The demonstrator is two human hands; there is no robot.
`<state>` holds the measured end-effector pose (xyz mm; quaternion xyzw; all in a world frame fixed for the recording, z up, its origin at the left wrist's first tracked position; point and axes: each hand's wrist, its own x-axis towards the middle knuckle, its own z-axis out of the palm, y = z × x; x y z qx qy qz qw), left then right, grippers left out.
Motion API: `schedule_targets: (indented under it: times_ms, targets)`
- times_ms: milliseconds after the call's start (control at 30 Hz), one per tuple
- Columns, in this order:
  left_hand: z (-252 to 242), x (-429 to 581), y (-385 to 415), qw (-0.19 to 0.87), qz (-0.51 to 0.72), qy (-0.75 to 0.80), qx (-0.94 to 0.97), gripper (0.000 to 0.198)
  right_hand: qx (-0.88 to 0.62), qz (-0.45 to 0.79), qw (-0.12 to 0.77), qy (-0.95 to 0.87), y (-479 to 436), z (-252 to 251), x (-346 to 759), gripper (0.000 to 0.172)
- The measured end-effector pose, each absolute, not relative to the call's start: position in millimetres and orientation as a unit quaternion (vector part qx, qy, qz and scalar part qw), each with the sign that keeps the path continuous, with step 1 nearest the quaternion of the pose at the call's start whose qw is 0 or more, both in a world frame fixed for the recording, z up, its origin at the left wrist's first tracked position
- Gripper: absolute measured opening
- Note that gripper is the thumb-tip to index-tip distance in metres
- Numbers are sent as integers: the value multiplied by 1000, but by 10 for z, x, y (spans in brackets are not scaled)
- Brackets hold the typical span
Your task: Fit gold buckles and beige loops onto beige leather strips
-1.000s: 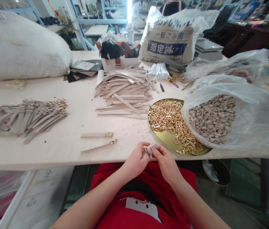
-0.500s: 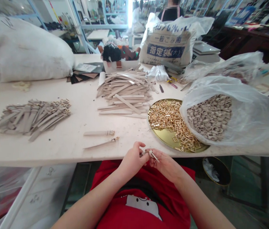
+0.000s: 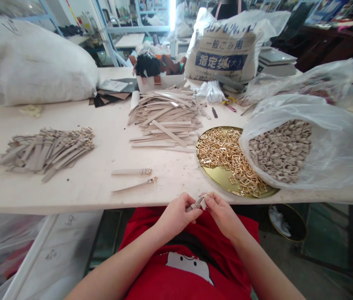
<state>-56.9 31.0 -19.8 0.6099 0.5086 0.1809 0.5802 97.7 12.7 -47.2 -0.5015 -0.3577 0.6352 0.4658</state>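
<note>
Just off the table's front edge, my left hand (image 3: 181, 211) pinches a beige strap (image 3: 197, 204) between thumb and fingers. My right hand (image 3: 218, 210) grips the strap's far end, where a bit of gold metal shows; fingers partly cover it. Two beige straps with gold buckles lie left of my hands: one flat (image 3: 129, 171), the other on its edge (image 3: 134, 185). Right of my hands, a gold tray (image 3: 217, 177) carries many gold buckles (image 3: 223, 150). A clear plastic bag (image 3: 336, 154) of small beige loops (image 3: 281, 150) leans over the tray.
Plain beige strips (image 3: 164, 116) are heaped mid-table, and buckled straps (image 3: 49, 150) are piled at left. Large white sacks (image 3: 32, 66) and a printed bag (image 3: 223, 50) stand behind. Yellow-handled snips (image 3: 229, 102) lie near the back. A bin (image 3: 287, 223) sits below the table edge.
My right hand has turned, its fingertips now closer to the strap end. The strap between my hands shows more of its flat side. The view has shifted slightly.
</note>
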Motion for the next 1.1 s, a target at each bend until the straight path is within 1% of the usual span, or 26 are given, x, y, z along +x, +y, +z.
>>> schedule_targets:
  times_ms: [133,200,233,300,400,533,600,667,933,1100]
  targets:
    - [-236,-503,331,632,207,498,557,21,-618,453,477,-430,150,-503,955,24]
    - [-267,-477,364,642,214,496,544,20,-640,401,480,-446,166,-494,948,20]
    - [-283,-471,379,646,215,494,540,20,-640,398,473,-456,174,-488,951,21]
    - [-315,-473,403,654,214,490,535,22,-624,430,437,-484,183,-477,968,23]
    - [-348,-502,418,674,203,480,524,28,-609,457,393,-515,169,-479,997,16]
    - [-360,-545,425,725,170,475,469,29,-636,404,414,-511,117,-530,988,14]
    - [-361,-552,420,736,171,485,440,27,-635,405,408,-516,86,-552,976,13]
    - [-362,-550,400,736,180,491,429,26,-621,416,393,-535,51,-551,976,12]
    - [-337,-519,262,712,162,474,492,28,-574,461,343,-583,-128,-438,1047,10]
    - [-293,-541,261,720,156,445,508,25,-598,463,352,-551,-102,-469,1048,12]
